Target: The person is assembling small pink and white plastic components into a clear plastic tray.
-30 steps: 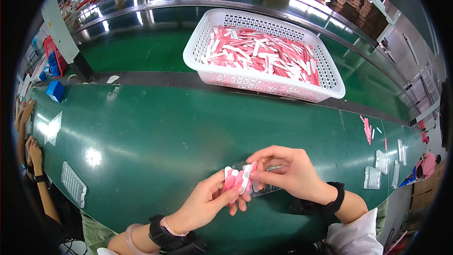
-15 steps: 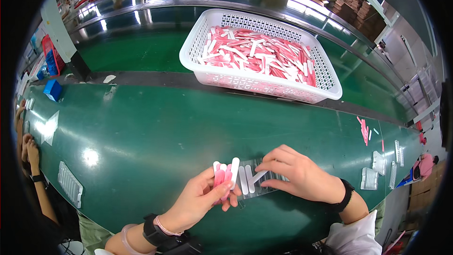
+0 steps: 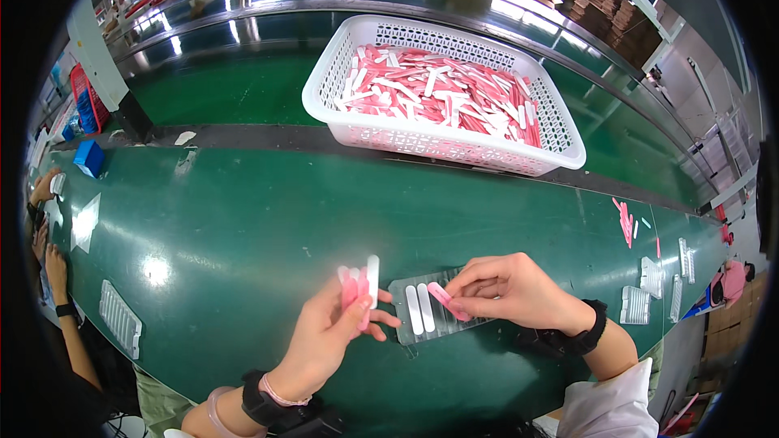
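Head view: right hand (image 3: 507,288) has brought a pink stick (image 3: 445,298), pinched at its fingertips, down to the tray (image 3: 406,326) since a second ago, left hand (image 3: 329,332) still gripping the bundle (image 3: 358,285), so tray filling continues.

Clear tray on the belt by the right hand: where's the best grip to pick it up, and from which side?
Probably the near-left corner of the clear tray. It lies flat on the green belt, so pinch its thin rim from the side, low. The right hand covers its right part, and two white sticks lie in its slots, so keep it level.
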Available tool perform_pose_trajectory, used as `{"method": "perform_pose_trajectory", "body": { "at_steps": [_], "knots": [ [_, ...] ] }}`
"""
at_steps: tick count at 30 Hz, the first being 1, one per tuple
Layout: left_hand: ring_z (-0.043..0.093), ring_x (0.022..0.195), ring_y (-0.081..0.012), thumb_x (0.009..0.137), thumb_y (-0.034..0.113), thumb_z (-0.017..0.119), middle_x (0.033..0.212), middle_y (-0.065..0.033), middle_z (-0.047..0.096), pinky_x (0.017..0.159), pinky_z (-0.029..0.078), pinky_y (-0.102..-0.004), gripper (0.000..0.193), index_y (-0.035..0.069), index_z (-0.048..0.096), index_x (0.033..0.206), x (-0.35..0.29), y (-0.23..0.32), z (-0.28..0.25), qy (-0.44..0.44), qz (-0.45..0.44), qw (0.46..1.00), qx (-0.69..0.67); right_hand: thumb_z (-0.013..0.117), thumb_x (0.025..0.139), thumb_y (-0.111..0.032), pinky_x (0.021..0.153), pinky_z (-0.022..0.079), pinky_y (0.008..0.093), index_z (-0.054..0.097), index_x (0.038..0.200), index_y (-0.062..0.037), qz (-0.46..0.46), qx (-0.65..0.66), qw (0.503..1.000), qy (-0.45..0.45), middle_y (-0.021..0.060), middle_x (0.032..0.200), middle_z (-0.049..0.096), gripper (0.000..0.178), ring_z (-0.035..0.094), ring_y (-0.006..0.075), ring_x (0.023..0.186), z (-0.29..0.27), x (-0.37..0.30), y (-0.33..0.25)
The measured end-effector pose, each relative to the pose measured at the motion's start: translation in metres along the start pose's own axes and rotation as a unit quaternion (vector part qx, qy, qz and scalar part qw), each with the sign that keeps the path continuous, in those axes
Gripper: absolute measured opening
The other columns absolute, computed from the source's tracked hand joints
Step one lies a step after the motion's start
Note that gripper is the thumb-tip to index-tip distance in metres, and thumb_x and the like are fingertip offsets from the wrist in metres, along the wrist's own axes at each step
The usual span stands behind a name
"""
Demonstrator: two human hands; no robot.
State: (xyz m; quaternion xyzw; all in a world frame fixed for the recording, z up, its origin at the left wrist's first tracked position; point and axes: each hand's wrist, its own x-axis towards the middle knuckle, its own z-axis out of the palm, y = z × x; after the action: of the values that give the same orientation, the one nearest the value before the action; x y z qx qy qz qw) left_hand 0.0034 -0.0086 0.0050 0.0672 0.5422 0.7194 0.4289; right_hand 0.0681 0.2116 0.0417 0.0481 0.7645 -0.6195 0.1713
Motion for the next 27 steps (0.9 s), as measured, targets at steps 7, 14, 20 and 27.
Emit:
{"method": "perform_pose_trajectory", "body": {
  "at_steps": [7,14,20,27],
  "knots": [
    [0.057,0.096,-0.0306,0.091,0.007,0.037,0.115,-0.0226,0.049,0.072,0.049,-0.0314,0.032,-0.001,0.032,0.121,0.002,0.005,-0.002,-0.015,-0.016,1.0,0.011,0.059,0.072,0.0,0.07,0.048,0.0285,0.059,0.087,0.0005,-0.251,-0.359,0.897,0.055,0.0064,0.081,0.054,0.016,0.055,0.0179,0.078,-0.003,0.004,-0.001],
    [0.058,0.091,-0.0275,0.09,0.008,0.038,0.106,-0.0199,0.053,0.07,0.048,-0.0311,0.027,-0.001,0.036,0.116,0.003,0.005,-0.002,-0.013,-0.013,1.0,-0.005,0.057,0.064,-0.006,0.077,0.047,0.0292,0.055,0.083,0.0001,-0.403,-0.574,0.713,-0.009,0.0081,0.091,0.055,0.02,0.054,0.0212,0.088,-0.004,0.001,0.017],
    [0.057,0.074,-0.02,0.09,0.007,0.039,0.09,-0.0141,0.056,0.062,0.046,-0.0288,0.018,-0.001,0.042,0.106,0.003,0.004,-0.002,-0.011,-0.036,0.999,-0.027,0.053,0.072,-0.011,0.085,0.043,0.0323,0.058,0.092,-0.0016,-0.371,-0.664,0.649,-0.018,0.0103,0.109,0.055,0.023,0.052,0.0209,0.096,-0.002,-0.03,0.021],
    [0.055,0.072,-0.018,0.09,0.008,0.04,0.09,-0.0126,0.055,0.059,0.042,-0.0259,0.019,-0.001,0.043,0.106,-0.001,0.005,-0.002,-0.046,-0.053,0.997,-0.037,0.068,0.068,-0.024,0.089,0.037,0.0426,0.036,0.125,-0.0035,-0.166,-0.572,0.803,0.007,0.0138,0.127,0.037,0.069,0.04,0.0327,0.111,-0.008,-0.04,0.01]
  ]
}}
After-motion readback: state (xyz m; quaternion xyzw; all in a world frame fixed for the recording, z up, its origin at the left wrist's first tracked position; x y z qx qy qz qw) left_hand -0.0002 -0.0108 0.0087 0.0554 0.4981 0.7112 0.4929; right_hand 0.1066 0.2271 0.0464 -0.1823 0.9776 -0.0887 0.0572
